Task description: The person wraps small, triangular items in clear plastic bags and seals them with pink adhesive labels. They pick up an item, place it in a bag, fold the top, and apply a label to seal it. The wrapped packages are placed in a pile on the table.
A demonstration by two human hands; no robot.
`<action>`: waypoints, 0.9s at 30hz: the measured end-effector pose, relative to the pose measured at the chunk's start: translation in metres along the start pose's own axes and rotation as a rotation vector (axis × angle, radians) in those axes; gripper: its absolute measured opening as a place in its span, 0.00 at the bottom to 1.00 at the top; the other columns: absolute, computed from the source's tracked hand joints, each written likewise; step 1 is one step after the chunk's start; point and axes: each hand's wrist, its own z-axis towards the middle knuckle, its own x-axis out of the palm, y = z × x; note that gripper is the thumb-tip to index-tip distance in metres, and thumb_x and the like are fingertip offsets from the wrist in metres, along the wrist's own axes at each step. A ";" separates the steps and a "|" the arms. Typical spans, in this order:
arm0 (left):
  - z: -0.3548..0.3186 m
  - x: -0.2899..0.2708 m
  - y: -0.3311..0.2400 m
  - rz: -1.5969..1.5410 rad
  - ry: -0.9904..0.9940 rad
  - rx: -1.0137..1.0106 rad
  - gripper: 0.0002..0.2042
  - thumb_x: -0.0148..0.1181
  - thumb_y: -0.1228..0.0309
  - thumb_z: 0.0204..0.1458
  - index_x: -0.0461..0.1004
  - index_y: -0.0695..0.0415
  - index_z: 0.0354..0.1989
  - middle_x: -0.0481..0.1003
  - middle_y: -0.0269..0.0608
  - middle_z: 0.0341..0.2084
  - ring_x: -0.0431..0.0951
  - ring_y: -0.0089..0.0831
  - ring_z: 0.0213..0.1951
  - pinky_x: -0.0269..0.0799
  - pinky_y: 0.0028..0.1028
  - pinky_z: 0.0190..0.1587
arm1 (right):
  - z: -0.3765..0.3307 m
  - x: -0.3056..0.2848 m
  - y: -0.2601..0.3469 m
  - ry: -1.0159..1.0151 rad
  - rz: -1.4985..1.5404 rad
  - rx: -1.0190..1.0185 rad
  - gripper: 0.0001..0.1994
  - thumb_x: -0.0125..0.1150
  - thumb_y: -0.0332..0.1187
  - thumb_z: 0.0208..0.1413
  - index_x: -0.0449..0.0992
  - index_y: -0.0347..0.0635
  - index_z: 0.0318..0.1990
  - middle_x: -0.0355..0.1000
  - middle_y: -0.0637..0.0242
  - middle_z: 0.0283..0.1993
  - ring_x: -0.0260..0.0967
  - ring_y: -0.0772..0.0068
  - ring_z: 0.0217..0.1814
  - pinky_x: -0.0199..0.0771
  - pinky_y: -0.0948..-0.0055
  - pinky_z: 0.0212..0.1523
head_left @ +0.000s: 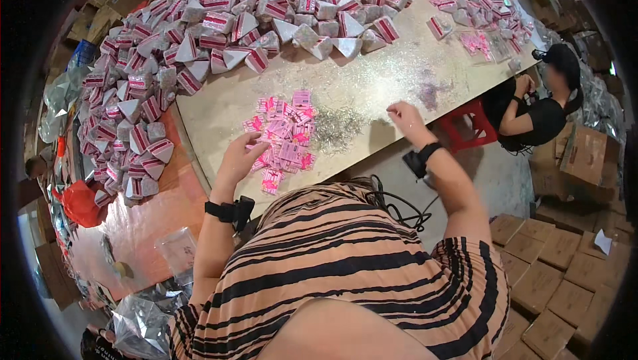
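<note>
Starting at the fingers: the left hand [238, 158] has its fingers loosely curled and resting on the near edge of the pile of pink cards [282, 135], touching the closest ones. Can't tell if it's actually pinching a card or just pressing on it. The right hand [405, 119] is off to the other side with fingertips bunched together like it's pinching something tiny, but whatever it is, it's too small to make out. It sits just past the heap of small silver bits [335, 127], which lies right between the 2 hands, touching the pink cards.

Progress-wise I'd guess there's plenty left: the pink cards are loose and scattered, and the silver heap looks pretty full. Further up the table [372, 88] there's a huge mound of pink-and-silver packets [219, 34], so lots seems finished already. Another person in black [541, 111] sits at the far right.
</note>
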 end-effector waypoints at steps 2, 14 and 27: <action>0.000 -0.004 0.010 0.022 -0.012 0.025 0.24 0.61 0.58 0.48 0.71 0.66 0.48 0.76 0.51 0.36 0.76 0.35 0.36 0.70 0.30 0.39 | -0.029 0.019 -0.009 -0.064 -0.151 -0.020 0.13 0.54 0.32 0.52 0.74 0.40 0.44 0.67 0.54 0.38 0.67 0.52 0.38 0.69 0.62 0.40; -0.004 0.007 -0.018 0.015 0.060 0.064 0.23 0.61 0.60 0.49 0.71 0.65 0.47 0.75 0.46 0.35 0.75 0.32 0.36 0.70 0.28 0.41 | -0.066 0.064 0.016 -0.248 -0.532 -0.019 0.24 0.58 0.44 0.50 0.65 0.52 0.56 0.62 0.61 0.45 0.58 0.59 0.49 0.60 0.61 0.47; -0.014 0.020 -0.003 0.046 0.114 -0.005 0.23 0.59 0.58 0.49 0.71 0.63 0.49 0.75 0.48 0.38 0.74 0.32 0.38 0.69 0.29 0.42 | -0.074 0.066 0.003 -0.217 -0.519 -0.261 0.22 0.57 0.39 0.50 0.66 0.51 0.55 0.62 0.63 0.43 0.59 0.60 0.47 0.59 0.60 0.45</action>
